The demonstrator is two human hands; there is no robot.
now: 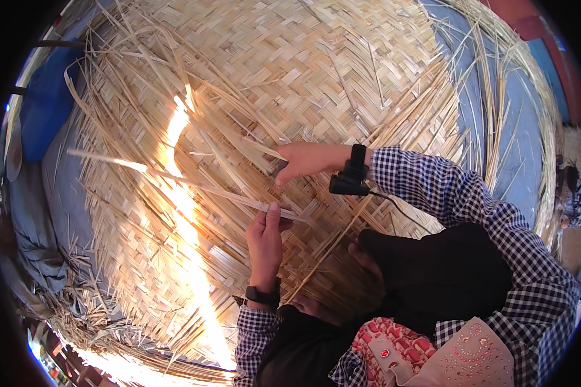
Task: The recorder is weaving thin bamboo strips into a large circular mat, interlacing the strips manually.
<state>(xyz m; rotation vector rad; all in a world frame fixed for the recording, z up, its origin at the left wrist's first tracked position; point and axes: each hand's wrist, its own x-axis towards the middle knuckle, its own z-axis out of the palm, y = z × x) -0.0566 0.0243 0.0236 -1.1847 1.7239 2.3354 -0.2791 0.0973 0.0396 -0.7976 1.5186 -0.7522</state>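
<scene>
The left hand is pinching the near end of a long strip, whose axis is running up-left across the mat. The right hand, fingers pressed together, is touching the weave just above that pinch.

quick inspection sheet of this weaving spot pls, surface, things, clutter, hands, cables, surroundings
surface: large woven straw mat over blue sheeting, a sunlit streak across the weave
job's things: long flat strip lying slantwise over the mat
clutter: loose straw ends along the mat's edge
hands: left hand pinches the strip's near end; right hand presses fingers on the weave, holding nothing
cables: thin black cable runs from a black wrist device
surroundings: blue cushion beside the mat; a red edge at upper right
</scene>
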